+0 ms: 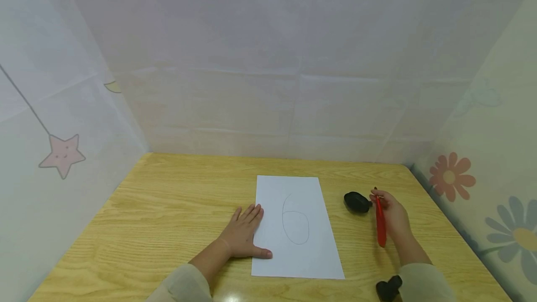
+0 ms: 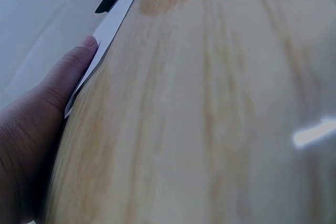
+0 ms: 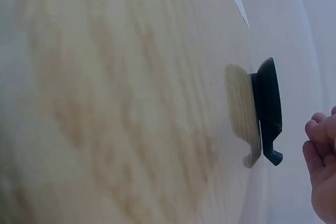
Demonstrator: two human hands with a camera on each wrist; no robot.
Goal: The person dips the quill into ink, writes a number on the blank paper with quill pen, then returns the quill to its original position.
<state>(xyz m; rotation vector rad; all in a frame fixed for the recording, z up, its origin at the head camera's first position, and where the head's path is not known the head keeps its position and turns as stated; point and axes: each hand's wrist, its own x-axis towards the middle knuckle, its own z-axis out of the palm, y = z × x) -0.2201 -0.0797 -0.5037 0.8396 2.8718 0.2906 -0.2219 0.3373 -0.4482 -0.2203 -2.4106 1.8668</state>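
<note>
A white sheet of paper lies on the table, with a thin-lined figure 6 on it. My left hand rests on its left edge, fingers straight and thumb spread over the sheet. Right of the paper, my right hand pinches a long slim red object near its upper end; a small dark tip pokes out above the fingers and the red part hangs down. Just left of those fingers sits a small shallow black dish with a short hooked handle.
The wood-grain table is enclosed by pale printed cloth walls at the back and both sides. A black knob-shaped object shows beside the right sleeve at the front edge of view.
</note>
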